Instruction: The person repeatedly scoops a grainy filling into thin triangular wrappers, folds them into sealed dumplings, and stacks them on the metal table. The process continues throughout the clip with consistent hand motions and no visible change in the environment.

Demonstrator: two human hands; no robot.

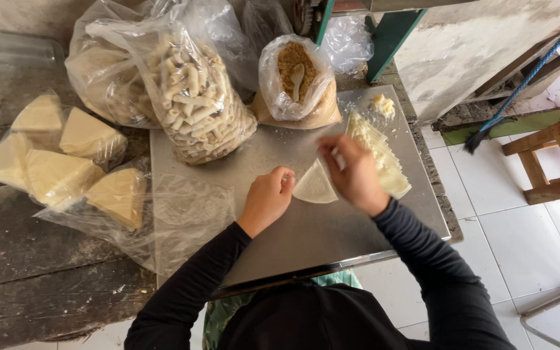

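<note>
While the wrapper [314, 186] lies flat on the metal tray [280, 240], main risk imo: thin sheet tears or creases if pinched too hard, or slides on the smooth steel. Left hand [267, 199] is curled, fingertips pressing the wrapper's left edge. Right hand [356, 174] is blurred, over the wrapper's right corner, seems to grip sth small and white; can't tell what. Wrapper sits btw both hands, stack of wrappers [380, 155] just beyond the right hand, bag of filling [296, 81] further back.
</note>
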